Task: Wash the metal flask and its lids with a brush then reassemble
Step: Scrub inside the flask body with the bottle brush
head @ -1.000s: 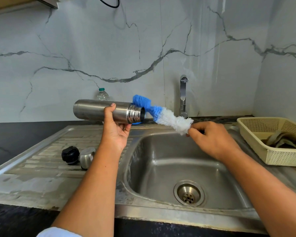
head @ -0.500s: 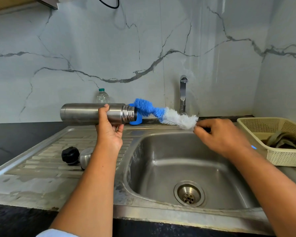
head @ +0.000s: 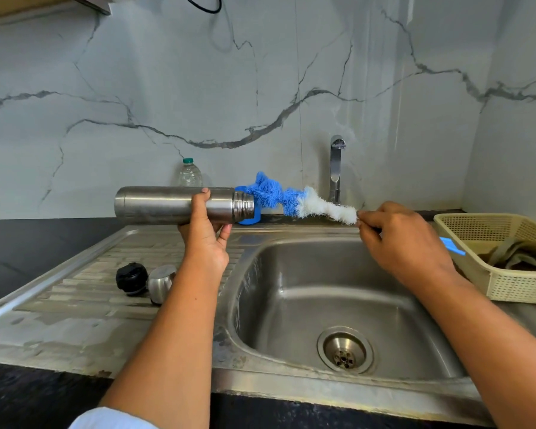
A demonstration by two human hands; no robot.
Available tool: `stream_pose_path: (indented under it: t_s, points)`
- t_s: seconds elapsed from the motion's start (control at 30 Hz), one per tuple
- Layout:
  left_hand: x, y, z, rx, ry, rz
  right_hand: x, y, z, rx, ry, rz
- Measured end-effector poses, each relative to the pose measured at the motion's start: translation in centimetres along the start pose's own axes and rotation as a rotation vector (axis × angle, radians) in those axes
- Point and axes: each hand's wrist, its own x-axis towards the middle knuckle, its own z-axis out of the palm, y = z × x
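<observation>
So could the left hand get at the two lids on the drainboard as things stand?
Probably not straight away: the left hand is wrapped around the metal flask. The black lid and steel lid lie uncovered just below-left of it, so the path looks free once the flask is released.

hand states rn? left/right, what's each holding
Left hand: closed around the metal flask, held level, mouth toward the brush.
Right hand: closed on the handle end of the bottle brush, whose blue tip sits at the flask mouth.

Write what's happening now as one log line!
left hand: holds flask sideways | right hand: holds brush at flask mouth | lids: on drainboard
</observation>
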Motion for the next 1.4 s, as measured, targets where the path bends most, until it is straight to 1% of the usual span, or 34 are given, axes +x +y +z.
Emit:
stream_pose_path:
  t_s: [0.17,0.33,0.43,0.53,0.63,0.73,0.83,1.0,1.1,1.23,1.4]
  points:
    - [0.0,0.1,0.2,-0.02,0.019,0.009,-0.1,0.3,0.0,-0.003,0.009,-0.019]
    - [-0.3,-0.5,0.5,0.044,0.011,0.02,-0.1,0.2,0.3,-0.074,0.034,-0.046]
    - [-0.2,0.0,0.5,-0.007,0.033,0.048,-0.1,0.3,0.0,-0.06,0.059,-0.042]
    - [-0.9,-0.5,0.7,0.053,-0.004,0.072,-0.2,-0.9,0.5,-0.126,0.084,-0.056]
    - [-1.6,-1.0,1.4,0.095,-0.033,0.084,-0.4,-1.3,0.6,-0.188,0.034,-0.075]
    - [-1.3,-0.2,1.5,0.014,-0.025,0.098,-0.4,-0.8,-0.2,-0.157,0.005,-0.038]
    - [-0.7,0.5,0.8,-0.047,-0.018,0.075,-0.3,-0.8,-0.6,-0.158,-0.007,-0.002]
    - [-0.3,0.9,0.1,-0.124,0.054,0.07,-0.4,-0.6,-0.9,-0.07,-0.03,0.077]
    - [-0.2,0.7,0.0,-0.132,0.077,0.072,-0.5,-0.6,-1.0,-0.038,-0.05,0.093]
    - [-0.1,-0.2,0.5,-0.085,0.027,0.05,-0.7,-1.3,-0.4,0.005,-0.117,0.083]
    - [0.3,0.2,0.4,-0.106,0.039,0.08,-0.5,-0.4,-1.0,0.025,-0.12,0.111]
